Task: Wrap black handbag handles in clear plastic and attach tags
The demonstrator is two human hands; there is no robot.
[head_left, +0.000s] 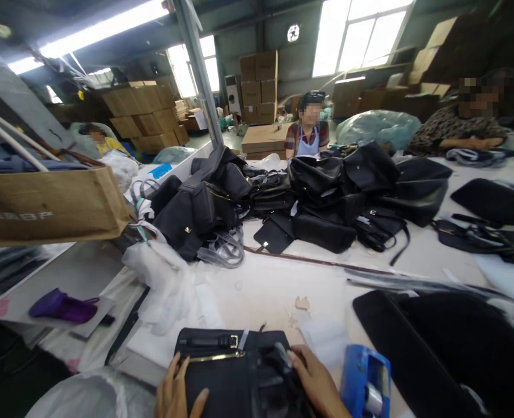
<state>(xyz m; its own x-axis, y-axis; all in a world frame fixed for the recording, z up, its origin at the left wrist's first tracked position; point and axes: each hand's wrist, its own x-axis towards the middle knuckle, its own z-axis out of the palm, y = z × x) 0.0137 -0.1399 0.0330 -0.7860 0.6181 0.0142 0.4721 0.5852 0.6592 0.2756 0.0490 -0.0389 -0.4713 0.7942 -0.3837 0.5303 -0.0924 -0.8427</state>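
Note:
A black bag (222,377) with a gold zipper and a gold buckle lies at the bottom centre, partly cut off by the frame edge. My left hand (176,392) rests at its left side, fingers and thumb spread over the surface. At the opposite side my right hand (315,377) has its fingers closed on the bag's right edge, beside dark straps partly wrapped in clear plastic (283,354). Its inner fingers are hidden. Just right of that hand stands a blue tape dispenser (365,380).
Black bags (322,226) are heaped across the white table (274,284). A large black piece (448,348) lies at right. White plastic sheeting (161,278), a purple pouch (65,306) and a brown paper bag (51,203) are at left. Several people sit beyond.

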